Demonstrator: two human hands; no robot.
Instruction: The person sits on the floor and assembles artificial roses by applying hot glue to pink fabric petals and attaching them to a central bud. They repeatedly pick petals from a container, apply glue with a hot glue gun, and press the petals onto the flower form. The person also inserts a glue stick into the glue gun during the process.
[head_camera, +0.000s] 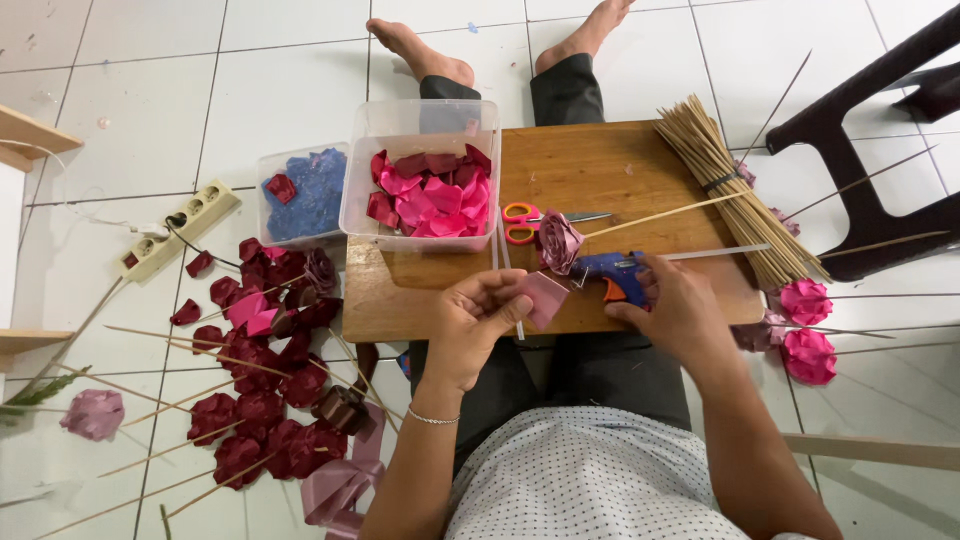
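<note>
While left hand (478, 318) pinches a folded mauve satin petal (545, 297) above the board's near edge, right hand (672, 305) grips a blue glue gun (612, 272), fingers closed round it. Half-made ribbon rose (559, 241) on a skewer lies just beyond. Wooden board (600, 165) sits on lap, over white glossy floor tiles. Clear plastic tub (420, 125) holds pink petals; bamboo sticks (735, 195) bundled at right.

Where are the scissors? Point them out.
In the head view, the scissors lie on the wooden board, left of centre, between the clear box of pink petals and the mauve rose, beyond the left hand.
</note>
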